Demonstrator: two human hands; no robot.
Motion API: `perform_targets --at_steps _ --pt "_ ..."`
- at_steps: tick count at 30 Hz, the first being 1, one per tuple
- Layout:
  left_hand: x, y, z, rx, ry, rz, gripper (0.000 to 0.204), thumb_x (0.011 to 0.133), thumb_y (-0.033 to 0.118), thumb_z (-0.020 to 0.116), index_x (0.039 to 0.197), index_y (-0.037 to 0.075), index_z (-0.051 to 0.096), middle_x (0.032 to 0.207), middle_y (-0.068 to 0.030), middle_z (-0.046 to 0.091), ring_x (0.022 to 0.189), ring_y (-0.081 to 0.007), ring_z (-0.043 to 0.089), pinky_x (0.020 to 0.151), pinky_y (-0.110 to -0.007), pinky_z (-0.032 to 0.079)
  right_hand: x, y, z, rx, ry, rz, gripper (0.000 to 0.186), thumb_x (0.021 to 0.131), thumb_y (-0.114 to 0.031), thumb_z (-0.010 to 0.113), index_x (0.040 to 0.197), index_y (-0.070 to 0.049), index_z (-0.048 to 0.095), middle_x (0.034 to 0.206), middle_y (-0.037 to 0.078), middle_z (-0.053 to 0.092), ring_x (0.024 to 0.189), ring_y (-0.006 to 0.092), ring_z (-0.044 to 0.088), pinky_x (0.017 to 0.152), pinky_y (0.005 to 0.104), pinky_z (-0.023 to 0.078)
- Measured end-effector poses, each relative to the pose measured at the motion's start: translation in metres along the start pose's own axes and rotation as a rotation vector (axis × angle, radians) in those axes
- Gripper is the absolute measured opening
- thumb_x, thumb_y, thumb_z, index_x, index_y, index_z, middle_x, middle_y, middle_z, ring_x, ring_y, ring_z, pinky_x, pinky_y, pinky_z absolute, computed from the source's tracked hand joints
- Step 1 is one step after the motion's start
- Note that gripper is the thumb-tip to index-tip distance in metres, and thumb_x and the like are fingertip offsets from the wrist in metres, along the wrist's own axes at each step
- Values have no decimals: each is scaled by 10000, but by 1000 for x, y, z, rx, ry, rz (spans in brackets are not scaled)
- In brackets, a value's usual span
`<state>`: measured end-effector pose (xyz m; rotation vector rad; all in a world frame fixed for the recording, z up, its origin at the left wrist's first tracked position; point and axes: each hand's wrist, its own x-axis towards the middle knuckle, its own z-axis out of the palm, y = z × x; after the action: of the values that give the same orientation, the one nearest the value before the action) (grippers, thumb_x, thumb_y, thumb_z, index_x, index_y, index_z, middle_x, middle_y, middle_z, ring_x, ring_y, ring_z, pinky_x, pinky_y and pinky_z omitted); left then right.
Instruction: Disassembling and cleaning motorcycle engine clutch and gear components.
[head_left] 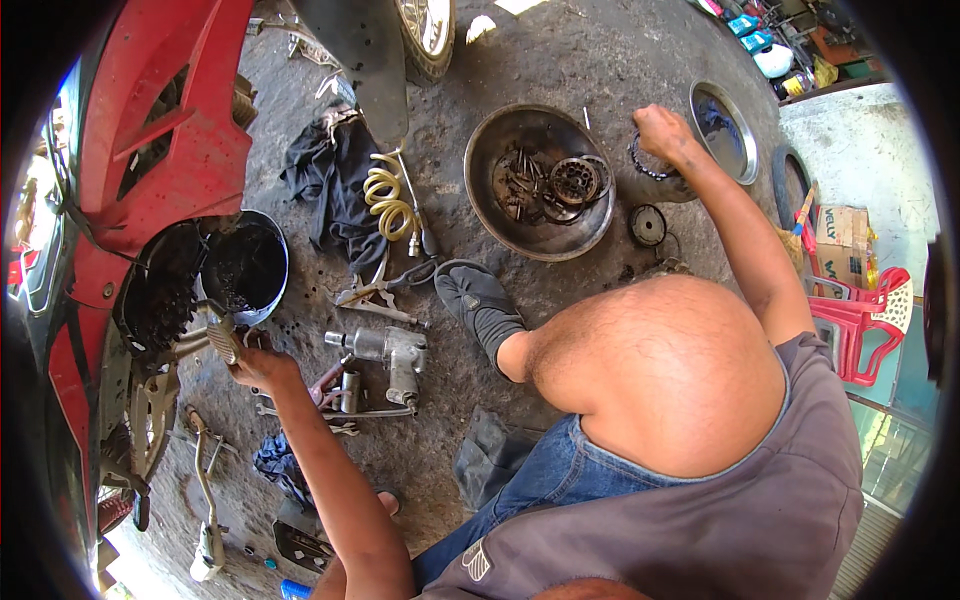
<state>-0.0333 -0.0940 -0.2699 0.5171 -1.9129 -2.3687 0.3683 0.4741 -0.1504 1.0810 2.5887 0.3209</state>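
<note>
Off to the right, my right hand point(664, 133) is closed in a pinch on a dark toothed ring point(648, 163), which looks like a clutch plate. Beside it sits a wide metal basin point(482, 215) holding oily parts, among them a round perforated piece point(574, 181) and several small dark bits. Nearer me on the ground is a round dark part point(648, 226) with a pale rim. On the left, my left hand point(262, 364) has its fingers curled round the ribbed footpeg point(223, 337) of a red motorcycle point(165, 110); the fingertips are partly hidden.
Under the motorcycle stands a bucket point(283, 270) with dark oil. An impact wrench point(400, 360), spanners, a yellow coiled air hose point(388, 200) and a black cloth point(330, 170) lie on the ground. A metal tray point(750, 165) and a red chair point(868, 330) are at the right.
</note>
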Motion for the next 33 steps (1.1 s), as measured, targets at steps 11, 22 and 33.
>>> perform_targets --at_steps 11,22,33 --pt "-13 7 9 34 -2 -39 394 903 304 703 1257 138 656 1142 -24 653 977 -200 561 782 -402 439 30 -33 55 261 -47 -119 259 829 -35 556 1013 10 734 1054 274 707 1025 429 694 877 513 566" --pt "-20 1 7 58 -77 -67 314 947 284 649 1222 134 657 1054 -1 636 888 -174 546 744 -361 441 4 -48 86 264 -193 311 256 876 -92 631 1086 18 730 1147 272 701 1116 437 674 926 504 566" --pt "-23 6 8 59 -24 -87 308 936 297 661 1192 126 667 1012 -6 639 889 -165 557 728 -353 452 -6 -45 84 405 -96 345 332 827 -108 617 1122 19 704 1114 309 688 1078 465 669 921 526 545"
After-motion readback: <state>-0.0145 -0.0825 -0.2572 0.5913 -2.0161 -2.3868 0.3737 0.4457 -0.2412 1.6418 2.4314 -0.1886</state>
